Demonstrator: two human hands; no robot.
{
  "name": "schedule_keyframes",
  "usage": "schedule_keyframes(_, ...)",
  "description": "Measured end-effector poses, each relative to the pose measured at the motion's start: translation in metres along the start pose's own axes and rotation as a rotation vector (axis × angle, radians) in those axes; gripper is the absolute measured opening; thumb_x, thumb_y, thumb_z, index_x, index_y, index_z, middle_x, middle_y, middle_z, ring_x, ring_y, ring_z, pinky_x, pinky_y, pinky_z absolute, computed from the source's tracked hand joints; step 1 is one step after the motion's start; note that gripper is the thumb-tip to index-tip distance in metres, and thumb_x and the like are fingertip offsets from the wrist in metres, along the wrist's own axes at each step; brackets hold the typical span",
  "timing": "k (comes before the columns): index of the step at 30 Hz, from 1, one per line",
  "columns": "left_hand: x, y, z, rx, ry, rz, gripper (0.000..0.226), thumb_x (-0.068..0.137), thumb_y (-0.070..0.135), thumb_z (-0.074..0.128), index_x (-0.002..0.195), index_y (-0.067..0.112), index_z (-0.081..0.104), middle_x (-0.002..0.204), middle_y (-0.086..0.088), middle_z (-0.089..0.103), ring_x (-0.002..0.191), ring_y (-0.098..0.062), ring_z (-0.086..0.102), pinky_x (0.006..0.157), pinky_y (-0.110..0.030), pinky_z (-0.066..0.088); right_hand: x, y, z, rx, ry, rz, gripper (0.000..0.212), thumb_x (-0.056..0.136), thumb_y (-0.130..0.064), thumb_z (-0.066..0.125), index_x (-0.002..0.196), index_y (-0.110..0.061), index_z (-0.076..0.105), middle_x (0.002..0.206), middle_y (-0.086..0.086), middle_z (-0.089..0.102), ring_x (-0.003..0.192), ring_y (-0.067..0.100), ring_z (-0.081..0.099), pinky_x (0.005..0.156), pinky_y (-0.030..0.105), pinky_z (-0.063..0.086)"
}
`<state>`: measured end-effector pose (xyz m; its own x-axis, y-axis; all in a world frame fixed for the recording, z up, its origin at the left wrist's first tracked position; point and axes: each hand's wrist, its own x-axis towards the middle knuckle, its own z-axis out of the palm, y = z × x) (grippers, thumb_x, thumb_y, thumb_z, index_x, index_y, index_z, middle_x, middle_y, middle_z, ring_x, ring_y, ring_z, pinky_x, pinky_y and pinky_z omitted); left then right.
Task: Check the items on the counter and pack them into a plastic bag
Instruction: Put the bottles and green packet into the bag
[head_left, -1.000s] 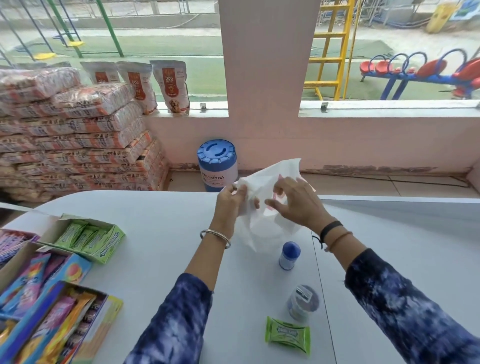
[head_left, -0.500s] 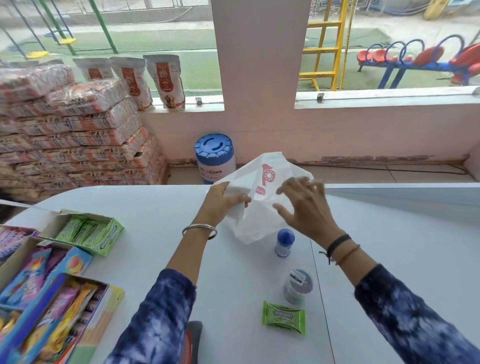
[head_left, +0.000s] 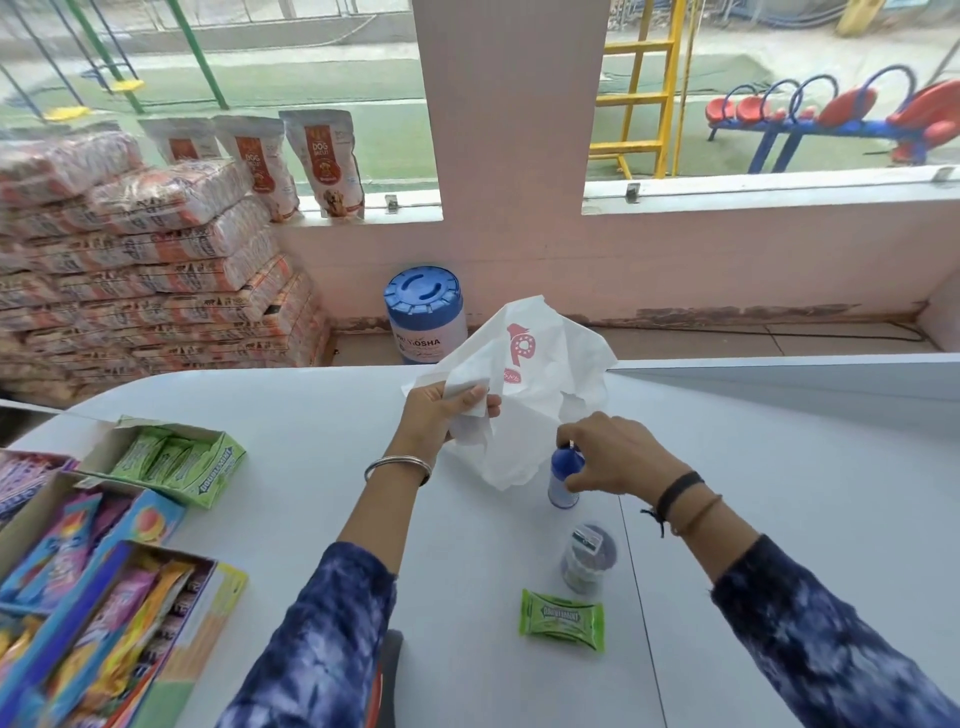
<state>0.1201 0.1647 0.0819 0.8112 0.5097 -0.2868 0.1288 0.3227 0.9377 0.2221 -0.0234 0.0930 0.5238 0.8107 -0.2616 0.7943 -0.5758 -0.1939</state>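
My left hand (head_left: 441, 410) pinches the edge of a white plastic bag (head_left: 535, 395) with a pink logo and holds it up above the grey counter (head_left: 322, 415). My right hand (head_left: 613, 452) has let the bag go and closes around the blue cap of a small upright bottle (head_left: 563, 480) standing on the counter. Nearer to me stands a small clear jar (head_left: 589, 558) with a label on its lid. A green gum pack (head_left: 562, 619) lies flat in front of that jar.
Open display boxes sit at the left: a green gum box (head_left: 171, 460) and colourful candy boxes (head_left: 104, 597). Beyond the counter are a blue-lidded tub (head_left: 425, 312), stacked sacks (head_left: 140, 270) and pouches (head_left: 324, 161) on the sill.
My right hand released the bag and dropped down onto the blue-capped bottle. My left hand now holds the bag alone, and the bag has unfolded so its logo shows.
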Motion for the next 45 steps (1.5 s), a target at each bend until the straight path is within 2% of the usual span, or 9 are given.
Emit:
schedule_keyframes(8,0.003,-0.002,0.003,-0.155,-0.062,-0.072,0.015,0.087,0.008,0.057,0.098,0.009,0.068,0.080,-0.002,0.077,0.077,-0.016,0.073,0.071,-0.025,0.059,0.022,-0.007,-0.059,0.351,0.440,-0.008,0.028,0.066,-0.019,0.071,0.090,-0.006,0.065,0.089,0.009,0.058,0.078,0.025,0.053,0.069,0.034,0.048)
schedule_keyframes(16,0.003,-0.005,0.000,-0.294,-0.133,-0.299,0.009,0.081,0.005,0.061,0.075,0.007,0.068,0.049,0.003,0.061,0.043,-0.005,0.057,0.049,-0.013,0.051,0.103,-0.011,-0.002,0.267,0.220,0.151,0.023,0.079,-0.010,0.062,0.098,0.003,0.061,0.109,0.022,0.055,0.096,0.040,0.058,0.073,0.036,0.043)
schedule_keyframes(22,0.004,-0.009,-0.002,-0.298,-0.178,-0.217,0.027,0.087,-0.001,0.053,0.071,0.005,0.074,0.071,-0.007,0.075,0.068,-0.015,0.072,0.072,-0.021,0.059,0.088,-0.010,0.011,0.288,0.206,0.101,0.042,0.082,-0.006,0.061,0.122,-0.001,0.050,0.120,0.019,0.053,0.109,0.037,0.054,0.087,0.040,0.046)
schedule_keyframes(26,0.004,-0.009,-0.002,-0.348,-0.148,-0.209,0.018,0.085,-0.004,0.054,0.088,0.004,0.070,0.081,-0.008,0.077,0.079,-0.015,0.073,0.071,-0.023,0.059,0.019,-0.020,-0.004,0.355,0.395,-0.039,0.036,0.081,-0.027,0.068,0.111,-0.012,0.055,0.109,0.006,0.059,0.094,0.025,0.059,0.068,0.031,0.045)
schedule_keyframes(29,0.001,-0.009,0.000,-0.399,-0.125,-0.222,0.017,0.085,-0.005,0.053,0.089,0.002,0.069,0.079,-0.009,0.076,0.076,-0.015,0.073,0.066,-0.020,0.059,-0.040,-0.017,0.003,0.204,0.011,0.106,0.063,0.066,-0.060,0.069,0.111,-0.021,0.050,0.109,-0.003,0.055,0.103,0.019,0.055,0.079,0.034,0.046)
schedule_keyframes(32,-0.004,-0.009,0.003,-0.433,-0.103,-0.236,0.016,0.085,-0.007,0.053,0.092,0.000,0.066,0.079,-0.010,0.076,0.075,-0.016,0.073,0.066,-0.020,0.059,-0.070,-0.015,0.027,0.069,-0.274,0.146,0.066,0.064,-0.054,0.071,0.116,-0.024,0.044,0.116,-0.002,0.053,0.107,0.022,0.054,0.078,0.032,0.041)
schedule_keyframes(39,-0.010,-0.009,0.006,-0.418,-0.070,-0.237,0.015,0.086,-0.005,0.052,0.089,0.000,0.066,0.074,-0.009,0.076,0.069,-0.015,0.073,0.063,-0.020,0.059,-0.064,-0.012,0.006,0.347,0.116,0.104,0.042,0.065,-0.040,0.070,0.097,-0.018,0.052,0.097,0.002,0.047,0.082,0.025,0.055,0.070,0.036,0.049)
schedule_keyframes(42,-0.010,-0.010,0.003,-0.379,-0.061,-0.207,0.013,0.085,-0.003,0.055,0.089,0.001,0.066,0.074,-0.008,0.076,0.069,-0.015,0.073,0.070,-0.022,0.059,-0.038,-0.023,-0.015,0.336,0.432,0.120,0.042,0.069,-0.040,0.071,0.098,-0.015,0.053,0.096,0.002,0.049,0.071,0.026,0.054,0.053,0.028,0.037)
schedule_keyframes(45,-0.012,-0.009,0.000,-0.343,-0.056,-0.191,0.013,0.085,-0.003,0.055,0.090,0.000,0.066,0.073,-0.008,0.076,0.068,-0.016,0.072,0.074,-0.023,0.058,0.000,-0.033,-0.014,0.309,0.533,0.166,0.048,0.072,-0.038,0.071,0.105,-0.011,0.049,0.101,0.007,0.056,0.075,0.030,0.058,0.057,0.026,0.033)
